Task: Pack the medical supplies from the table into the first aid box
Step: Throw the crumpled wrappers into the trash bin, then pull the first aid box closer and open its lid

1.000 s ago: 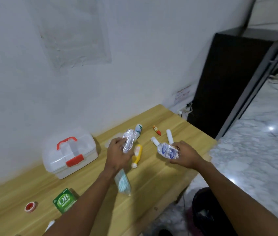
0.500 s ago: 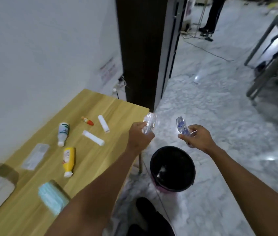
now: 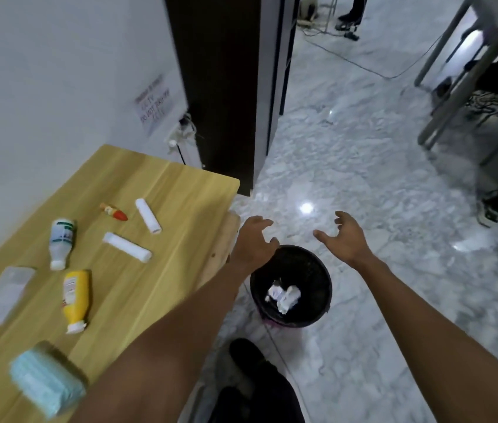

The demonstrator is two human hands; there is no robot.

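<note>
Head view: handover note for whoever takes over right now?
Open and empty, held out by the bin: left hand, right hand.
Done: wrappers lie in the bin.
On the table: far roll, near roll, white bottle, yellow bottle, orange tube, masks, clear packet.
Left: pack all seven; the box is out of view.

Both hands are held empty, fingers spread, by a black bin (image 3: pixel 329 290): the left hand (image 3: pixel 254 242) at its 11 o'clock, the right hand (image 3: pixel 345 239) at its 1 o'clock. Crumpled white wrappers (image 3: pixel 284 296) are seen inside the bin. At its 9 o'clock, a white bottle (image 3: pixel 61 242) and a yellow bottle (image 3: pixel 75 297) are laid flat on the wooden table (image 3: pixel 156 270).
</note>
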